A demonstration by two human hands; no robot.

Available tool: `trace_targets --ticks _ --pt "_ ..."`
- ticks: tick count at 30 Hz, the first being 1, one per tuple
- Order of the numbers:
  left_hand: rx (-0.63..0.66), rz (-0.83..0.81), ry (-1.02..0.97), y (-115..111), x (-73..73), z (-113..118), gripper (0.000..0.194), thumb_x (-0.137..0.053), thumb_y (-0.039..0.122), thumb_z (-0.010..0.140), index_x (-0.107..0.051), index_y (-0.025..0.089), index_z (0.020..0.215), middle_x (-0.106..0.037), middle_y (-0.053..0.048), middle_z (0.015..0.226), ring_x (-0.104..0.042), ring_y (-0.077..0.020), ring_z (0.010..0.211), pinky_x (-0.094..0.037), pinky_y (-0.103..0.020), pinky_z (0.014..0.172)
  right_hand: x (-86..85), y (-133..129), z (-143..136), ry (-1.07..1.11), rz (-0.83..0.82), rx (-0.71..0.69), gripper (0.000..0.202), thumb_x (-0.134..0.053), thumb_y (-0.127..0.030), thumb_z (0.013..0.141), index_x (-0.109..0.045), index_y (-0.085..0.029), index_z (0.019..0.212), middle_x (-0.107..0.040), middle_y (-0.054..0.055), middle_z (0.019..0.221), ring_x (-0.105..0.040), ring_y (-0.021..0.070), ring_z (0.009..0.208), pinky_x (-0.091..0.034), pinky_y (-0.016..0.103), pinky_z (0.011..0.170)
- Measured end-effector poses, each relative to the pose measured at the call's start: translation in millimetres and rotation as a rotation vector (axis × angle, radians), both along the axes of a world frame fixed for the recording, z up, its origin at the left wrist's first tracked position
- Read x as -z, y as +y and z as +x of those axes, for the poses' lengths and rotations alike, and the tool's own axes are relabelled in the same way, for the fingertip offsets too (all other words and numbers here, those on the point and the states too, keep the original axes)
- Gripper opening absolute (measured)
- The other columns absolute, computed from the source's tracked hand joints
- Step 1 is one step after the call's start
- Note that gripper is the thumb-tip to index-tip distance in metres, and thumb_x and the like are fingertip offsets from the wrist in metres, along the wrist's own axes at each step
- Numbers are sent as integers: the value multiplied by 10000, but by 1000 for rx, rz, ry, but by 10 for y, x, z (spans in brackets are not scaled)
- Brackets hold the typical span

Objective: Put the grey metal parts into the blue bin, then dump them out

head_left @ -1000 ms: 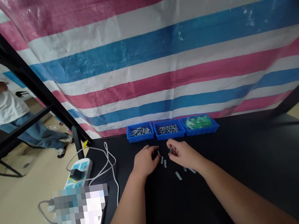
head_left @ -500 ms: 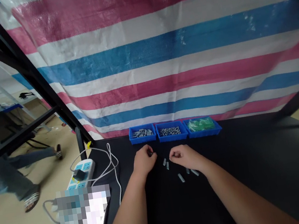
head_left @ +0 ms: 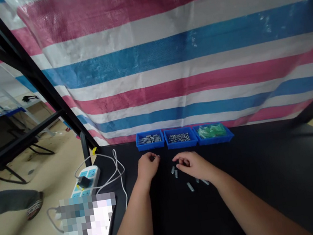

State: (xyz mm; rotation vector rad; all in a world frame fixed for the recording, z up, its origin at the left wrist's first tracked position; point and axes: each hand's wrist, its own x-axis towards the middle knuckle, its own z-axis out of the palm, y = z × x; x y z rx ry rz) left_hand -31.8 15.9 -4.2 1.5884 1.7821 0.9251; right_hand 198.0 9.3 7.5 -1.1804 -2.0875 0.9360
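Curling left hand (head_left: 148,166): fingers bent inward, hiding the palm; I cannot tell whether they grip anything.
Right hand (head_left: 193,164): thumb and forefinger slightly parted; the folded fingers are hard for me to make out.
Loose metal pieces (head_left: 190,186): I count five on the black table (head_left: 171,217); two lie just left of the right fingertips, one nearer, two by the right wrist, partly covered.
Blue trays (head_left: 182,144): three, side by side at the far edge; left and middle hold metal parts too small for me to count, the right one green contents I cannot identify.
Power strip (head_left: 94,174): one, at left, its near end lost in pixelation.
Person's leg (head_left: 10,199): one, left, cut off by the frame.
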Motion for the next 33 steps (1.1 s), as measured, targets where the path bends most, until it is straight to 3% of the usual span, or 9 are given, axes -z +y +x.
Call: trace_targets --ticks 3,7,12,17,22,25,30,33 --pt "5 -106 -98 6 -12 -42 166 -600 279 865 -691 159 795 -695 -35 691 -623 -129 582 -415 -225 574 -35 -37 39 -163 36 -115 272 -656 -177 799 -734 -262 1045 -640 -11 789 -547 121 644 -401 243 594" --pt "85 -256 -180 -32 -65 -71 151 -596 236 860 -621 150 738 -673 -32 629 -601 -122 488 -430 -214 494 -80 -96 3 -196 73 -142 365 -697 -168 764 -696 -284 1110 -628 3 948 -598 152 805 -452 256 705" --pt "128 -247 -299 -45 -42 -43 121 -595 216 891 -592 148 791 -678 -34 660 -629 -127 509 -476 -215 489 -79 -111 -70 -172 133 -209 270 -695 -166 811 -711 -278 1055 -620 25 1076 -585 204 1071 -448 316 946" --pt "72 -195 -410 -23 2 -22 96 -630 168 878 -549 160 827 -656 -6 627 -637 -117 523 -499 -200 516 -38 -87 -91 -180 149 -143 200 -628 -214 909 -704 -283 1081 -622 31 1073 -603 192 1024 -465 312 910" --pt "94 -305 -335 -40 -18 -24 89 -538 170 918 -544 167 829 -599 20 546 -537 -94 398 -355 -162 374 2 -66 -58 -206 147 -54 155 -616 -240 931 -691 -260 1065 -626 33 1017 -618 163 861 -481 286 791" --pt "20 -285 -367 -12 6 -27 158 -581 239 915 -523 168 787 -604 6 545 -537 -100 390 -344 -166 363 26 -43 -43 -182 173 -16 151 -601 -236 945 -710 -249 1049 -625 40 1003 -622 163 868 -481 286 799" --pt "-141 -49 -758 97 -23 -32 297 -743 367 827 -555 138 845 -672 -40 672 -648 -124 540 -514 -205 513 55 -16 -39 -180 170 30 160 -625 -207 921 -724 -242 1042 -610 33 940 -607 146 790 -475 276 742" --pt "-93 119 -999 141 -87 -34 417 -756 317 836 -577 146 1173 -733 -114 1001 -735 -179 893 -595 -280 776 48 -24 -35 -186 174 24 192 -635 -175 899 -708 -239 1065 -609 27 913 -599 149 787 -466 276 734"
